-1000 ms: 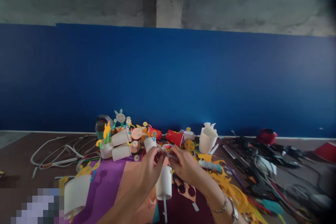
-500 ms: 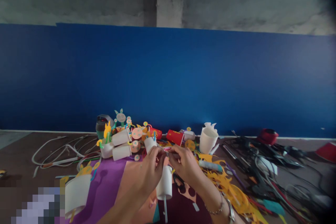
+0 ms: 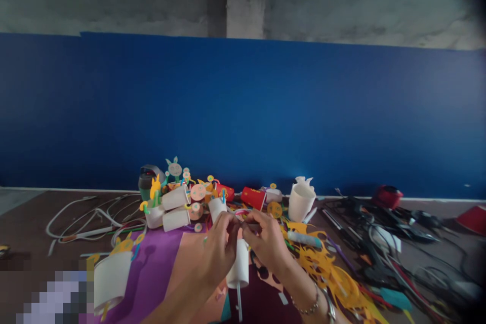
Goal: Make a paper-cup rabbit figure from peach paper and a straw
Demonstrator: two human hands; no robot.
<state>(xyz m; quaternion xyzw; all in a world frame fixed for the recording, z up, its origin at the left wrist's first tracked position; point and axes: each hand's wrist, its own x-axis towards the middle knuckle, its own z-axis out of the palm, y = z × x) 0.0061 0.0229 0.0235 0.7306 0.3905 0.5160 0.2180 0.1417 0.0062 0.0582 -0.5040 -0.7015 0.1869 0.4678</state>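
My left hand and my right hand meet fingertip to fingertip above the paper sheets, both pinched closed. What sits between the fingers is too small and hidden to name. Just below them a white paper cup lies with a thin straw sticking out of its near end. Beneath my left forearm are an orange paper sheet and a purple sheet. A dark maroon sheet lies under the cup.
Decorated white cups, red cups and a white bin stand along the blue wall. Yellow paper scraps and a glue stick lie right. Tangled cables are further right; another cup is left.
My right hand has shifted slightly left and down, its fingertips closing in against those of my left hand. The cups and sheets stay where they were.
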